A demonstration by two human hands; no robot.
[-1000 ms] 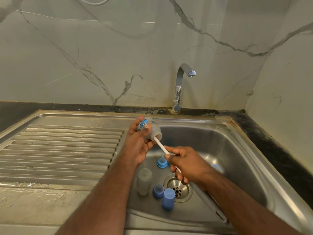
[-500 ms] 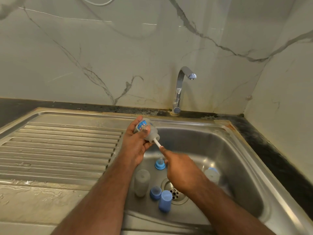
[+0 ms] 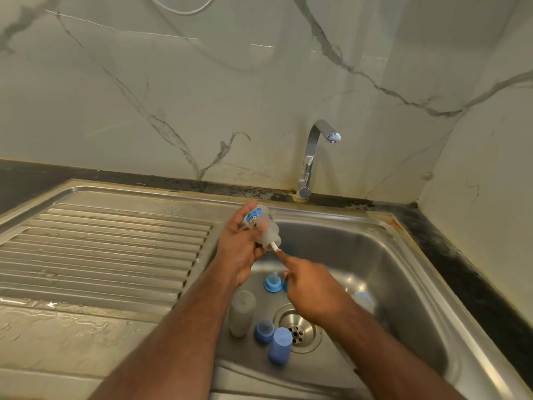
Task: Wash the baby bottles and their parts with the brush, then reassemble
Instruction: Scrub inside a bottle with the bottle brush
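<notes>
While the bottle (image 3: 261,226) swallows it, the brush (image 3: 275,247) barely shows.

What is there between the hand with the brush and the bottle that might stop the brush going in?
Nothing visible. The brush handle runs straight from the right hand into the mouth of the bottle, which the left hand holds over the sink.

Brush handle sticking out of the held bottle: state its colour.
White plastic brush handle; the head view shows it.

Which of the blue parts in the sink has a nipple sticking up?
The blue collar with the clear nipple, farthest from the camera, just below the left hand. The two blue caps by the drain are plain cups.
</notes>
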